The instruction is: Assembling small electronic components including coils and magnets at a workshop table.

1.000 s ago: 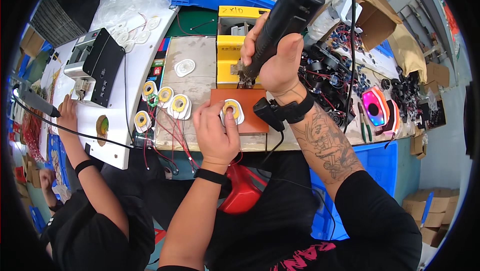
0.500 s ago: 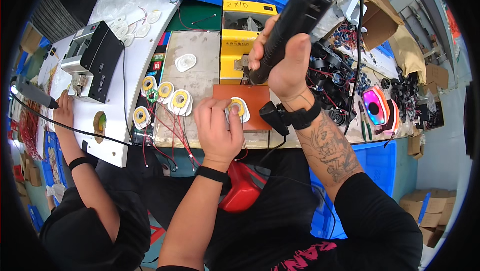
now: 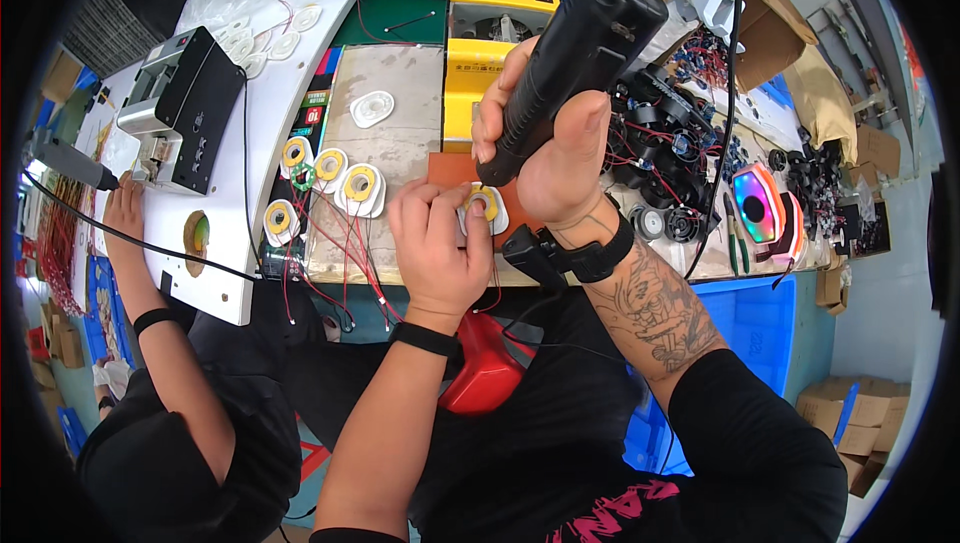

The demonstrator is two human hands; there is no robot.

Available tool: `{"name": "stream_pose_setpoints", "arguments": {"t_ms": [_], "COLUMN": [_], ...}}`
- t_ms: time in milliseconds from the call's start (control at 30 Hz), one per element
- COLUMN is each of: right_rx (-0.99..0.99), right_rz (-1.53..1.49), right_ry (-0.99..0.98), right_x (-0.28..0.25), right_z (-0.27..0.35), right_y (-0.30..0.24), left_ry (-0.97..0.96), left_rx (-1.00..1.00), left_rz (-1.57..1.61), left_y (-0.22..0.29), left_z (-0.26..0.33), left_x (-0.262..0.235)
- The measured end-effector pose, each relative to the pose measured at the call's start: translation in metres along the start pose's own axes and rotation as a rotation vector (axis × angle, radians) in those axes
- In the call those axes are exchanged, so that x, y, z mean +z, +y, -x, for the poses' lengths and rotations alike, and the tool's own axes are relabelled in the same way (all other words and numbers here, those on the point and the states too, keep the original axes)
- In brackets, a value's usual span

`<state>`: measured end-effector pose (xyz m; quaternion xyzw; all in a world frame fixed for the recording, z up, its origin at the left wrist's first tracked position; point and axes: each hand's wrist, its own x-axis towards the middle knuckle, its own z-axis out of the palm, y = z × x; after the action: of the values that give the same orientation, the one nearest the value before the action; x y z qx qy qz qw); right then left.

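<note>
My right hand [image 3: 562,168] is wrapped round a black electric screwdriver [image 3: 585,58], its thumb lifted off the body. The lower end of the screwdriver is over the far edge of a small white plastic piece with a yellow ring [image 3: 484,199]; whether the bit touches it is hidden. With closed fingers, my left hand [image 3: 440,253] holds that piece against an orange-brown pad [image 3: 450,169]. Left of it lie several similar white pieces [image 3: 360,188] with yellow rings and red wires. A plain white piece [image 3: 372,109] rests farther back.
A yellow screw feeder [image 3: 474,78] stands behind the pad. Black fan parts [image 3: 650,133], pliers [image 3: 738,241] and a lit colourful fan unit [image 3: 757,208] lie to the right. At left, a co-worker's hand [image 3: 124,211] is beside a black and silver machine [image 3: 185,113]. A cable [image 3: 730,63] hangs at right.
My right hand has brought the screwdriver left and down, so its lower end is now over the held white piece. My left hand keeps its grip, and the view has shifted slightly.
</note>
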<state>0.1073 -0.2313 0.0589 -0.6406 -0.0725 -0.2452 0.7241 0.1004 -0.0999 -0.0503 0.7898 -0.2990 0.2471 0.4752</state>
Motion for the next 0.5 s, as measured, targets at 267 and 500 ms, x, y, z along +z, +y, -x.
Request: {"name": "stream_pose_setpoints", "arguments": {"t_ms": [267,500], "right_rx": [-0.026,-0.045], "right_rz": [-0.027,-0.015], "right_ry": [0.012,0.031], "right_x": [0.0025,0.0044], "right_z": [-0.0016,-0.0015], "right_y": [0.0046,0.0069], "left_ry": [0.003,-0.005], "left_rx": [-0.002,-0.010], "left_rz": [0.004,0.008], "left_y": [0.0014,0.0009], "left_z": [-0.0011,-0.0010], "left_x": [-0.0008,-0.0013]}}
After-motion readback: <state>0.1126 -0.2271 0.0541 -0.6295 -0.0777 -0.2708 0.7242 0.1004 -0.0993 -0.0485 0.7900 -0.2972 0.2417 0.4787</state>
